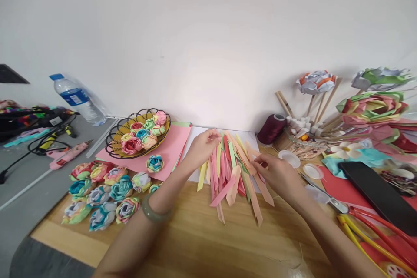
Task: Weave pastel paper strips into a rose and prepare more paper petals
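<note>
A loose heap of folded paper strips (224, 165) in pink, peach, yellow, green and red lies in front of me, partly over white paper. At the heap's far left end is my left hand (205, 147), its fingers pinched together on the top of a pink strip. My right hand (273, 173) reaches in from the right, with thumb and fingertips closed on a peach paper strip (249, 160) at the heap's edge. A green bangle (155, 212) circles my left wrist.
Left are a wicker basket (112, 145) of paper flowers, several loose paper flowers (99, 195), a pink glue gun (67, 156) and a water bottle (76, 97). Right are a maroon thread spool (271, 128), scissors (339, 205), a black phone (378, 195) and large paper flowers (374, 106). A wall stands behind.
</note>
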`<state>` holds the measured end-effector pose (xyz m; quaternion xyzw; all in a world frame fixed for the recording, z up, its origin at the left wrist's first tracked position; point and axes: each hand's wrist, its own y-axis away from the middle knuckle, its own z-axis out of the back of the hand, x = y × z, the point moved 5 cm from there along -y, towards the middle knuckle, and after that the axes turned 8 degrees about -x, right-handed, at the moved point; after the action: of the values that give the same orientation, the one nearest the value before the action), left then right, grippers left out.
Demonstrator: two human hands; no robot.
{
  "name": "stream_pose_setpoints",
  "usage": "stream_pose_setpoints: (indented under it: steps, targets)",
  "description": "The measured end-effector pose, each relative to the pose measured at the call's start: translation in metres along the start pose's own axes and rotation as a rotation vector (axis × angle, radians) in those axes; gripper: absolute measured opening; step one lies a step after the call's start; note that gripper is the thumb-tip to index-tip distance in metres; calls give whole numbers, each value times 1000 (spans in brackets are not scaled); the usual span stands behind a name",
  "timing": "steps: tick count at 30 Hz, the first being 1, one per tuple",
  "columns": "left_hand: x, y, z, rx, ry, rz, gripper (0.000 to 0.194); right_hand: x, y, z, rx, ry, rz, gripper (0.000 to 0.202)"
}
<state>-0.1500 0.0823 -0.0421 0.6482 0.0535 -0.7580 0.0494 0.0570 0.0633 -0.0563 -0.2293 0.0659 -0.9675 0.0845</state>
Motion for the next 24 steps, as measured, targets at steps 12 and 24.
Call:
stream_pose_setpoints:
  steps: [12,24]
  targets:
    - [37,128,-36,252,578,562,36,72,84,-17,157,-436,16,20]
    - [40,106,1,-19,562,387,30,69,86,-33,-31,-292,208,21]
